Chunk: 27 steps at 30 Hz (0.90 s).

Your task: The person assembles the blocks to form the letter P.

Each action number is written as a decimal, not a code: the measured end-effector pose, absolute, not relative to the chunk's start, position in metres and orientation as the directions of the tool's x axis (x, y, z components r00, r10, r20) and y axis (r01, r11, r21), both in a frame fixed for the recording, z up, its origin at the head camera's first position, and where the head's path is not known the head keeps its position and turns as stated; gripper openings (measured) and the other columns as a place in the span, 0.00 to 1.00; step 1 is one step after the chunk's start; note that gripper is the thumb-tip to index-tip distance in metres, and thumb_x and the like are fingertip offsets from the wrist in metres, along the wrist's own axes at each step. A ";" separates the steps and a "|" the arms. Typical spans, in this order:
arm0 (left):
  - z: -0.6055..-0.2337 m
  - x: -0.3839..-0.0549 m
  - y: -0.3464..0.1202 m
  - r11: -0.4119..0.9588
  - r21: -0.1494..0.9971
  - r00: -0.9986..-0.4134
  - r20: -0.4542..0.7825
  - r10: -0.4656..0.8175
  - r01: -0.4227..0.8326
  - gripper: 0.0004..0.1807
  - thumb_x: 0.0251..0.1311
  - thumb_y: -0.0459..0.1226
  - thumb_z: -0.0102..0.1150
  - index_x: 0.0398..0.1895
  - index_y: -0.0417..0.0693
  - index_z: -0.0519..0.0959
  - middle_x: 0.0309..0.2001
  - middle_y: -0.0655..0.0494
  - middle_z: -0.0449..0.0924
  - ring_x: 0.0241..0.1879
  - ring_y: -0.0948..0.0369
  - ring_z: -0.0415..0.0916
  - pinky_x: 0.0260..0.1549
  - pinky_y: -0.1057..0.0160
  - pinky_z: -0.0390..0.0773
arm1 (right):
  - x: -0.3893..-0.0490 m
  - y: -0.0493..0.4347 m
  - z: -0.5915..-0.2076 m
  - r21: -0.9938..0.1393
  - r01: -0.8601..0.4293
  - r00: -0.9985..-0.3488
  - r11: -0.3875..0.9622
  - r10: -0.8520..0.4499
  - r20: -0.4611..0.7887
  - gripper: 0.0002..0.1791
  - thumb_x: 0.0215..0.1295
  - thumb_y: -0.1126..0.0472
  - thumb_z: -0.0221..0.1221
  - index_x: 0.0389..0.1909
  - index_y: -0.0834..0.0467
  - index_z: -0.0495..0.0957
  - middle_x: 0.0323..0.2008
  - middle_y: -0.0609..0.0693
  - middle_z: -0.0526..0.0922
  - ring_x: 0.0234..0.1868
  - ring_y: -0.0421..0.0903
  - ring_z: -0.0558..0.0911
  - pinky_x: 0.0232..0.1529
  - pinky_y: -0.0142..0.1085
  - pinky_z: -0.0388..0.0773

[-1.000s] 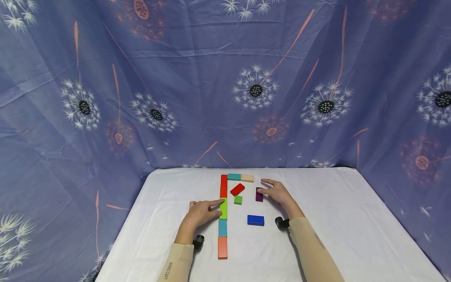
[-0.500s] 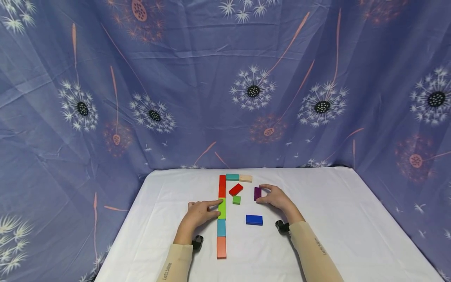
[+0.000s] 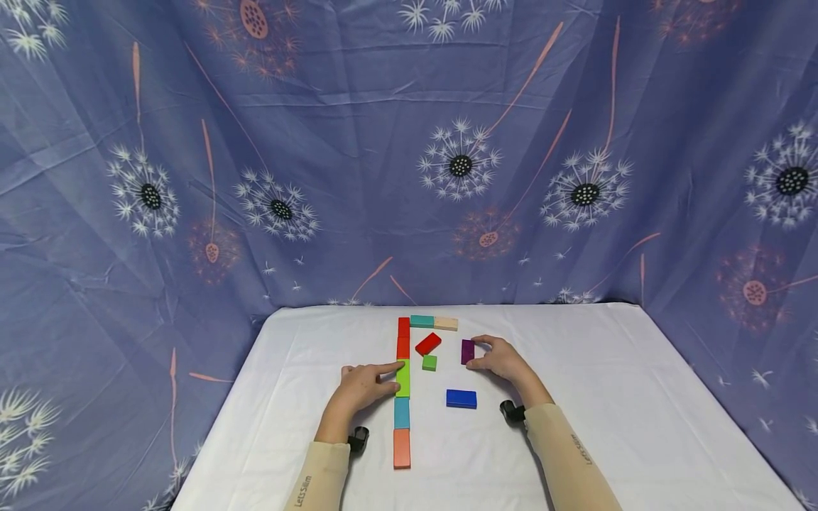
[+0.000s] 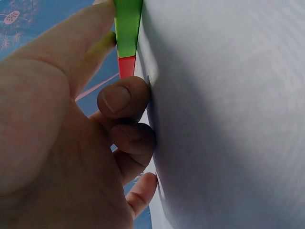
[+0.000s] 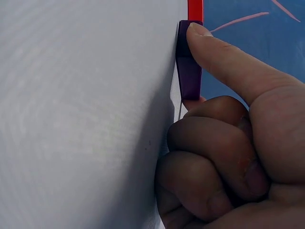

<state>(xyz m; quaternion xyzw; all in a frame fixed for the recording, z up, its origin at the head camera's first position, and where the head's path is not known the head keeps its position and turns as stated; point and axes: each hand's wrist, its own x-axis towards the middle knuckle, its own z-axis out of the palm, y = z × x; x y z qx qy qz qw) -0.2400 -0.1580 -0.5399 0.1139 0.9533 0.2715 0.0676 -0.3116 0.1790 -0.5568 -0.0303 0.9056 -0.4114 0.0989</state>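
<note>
My left hand (image 3: 362,385) touches the left side of a lime green block (image 3: 404,378), its index finger stretched out and its thumb nearby. In the left wrist view the other fingers lie curled against the white cloth. The green block sits in a column, with two red blocks (image 3: 403,338) beyond it and a blue block (image 3: 401,413) and a salmon block (image 3: 401,448) nearer me. With thumb and index finger my right hand (image 3: 503,356) pinches the two ends of a purple block (image 3: 468,352), which lies low at the table; its remaining fingers are curled.
A teal block (image 3: 422,321) and a cream block (image 3: 446,323) run rightward from the column's far end. Between the hands lie a tilted red block (image 3: 428,343), a small green block (image 3: 429,363) and a dark blue block (image 3: 461,399). A patterned curtain (image 3: 358,177) hangs behind the table.
My right thumb has come down to the near end of the purple block, so thumb and index finger now span it. The left hand stays on the green block.
</note>
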 end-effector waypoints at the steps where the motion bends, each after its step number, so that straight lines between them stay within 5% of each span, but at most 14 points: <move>1: -0.540 -0.240 -0.158 0.826 0.533 -0.965 -0.067 0.254 0.180 0.29 0.65 0.51 0.69 0.70 0.70 0.80 0.22 0.61 0.75 0.29 0.64 0.70 0.50 0.47 0.58 | -0.312 0.179 -0.557 -0.751 0.024 -0.979 0.660 -0.137 -0.152 0.41 0.53 0.53 0.80 0.69 0.58 0.78 0.75 0.70 0.70 0.78 0.72 0.64 0.76 0.69 0.59; 11: -0.539 -0.239 -0.160 0.821 0.541 -0.967 -0.055 0.250 0.182 0.28 0.65 0.51 0.70 0.70 0.70 0.81 0.21 0.61 0.74 0.27 0.64 0.70 0.51 0.47 0.58 | -0.315 0.180 -0.560 -0.784 -0.001 -0.981 0.620 -0.152 -0.119 0.40 0.54 0.52 0.80 0.69 0.58 0.80 0.73 0.68 0.74 0.71 0.66 0.75 0.73 0.67 0.65; 27: -0.536 -0.238 -0.158 0.831 0.529 -0.966 -0.075 0.249 0.173 0.29 0.65 0.51 0.70 0.70 0.70 0.80 0.22 0.61 0.75 0.27 0.64 0.70 0.52 0.47 0.60 | -0.335 0.180 -0.552 -0.781 0.088 -0.977 0.618 -0.100 -0.189 0.41 0.58 0.52 0.78 0.73 0.54 0.76 0.79 0.68 0.65 0.80 0.70 0.62 0.76 0.69 0.59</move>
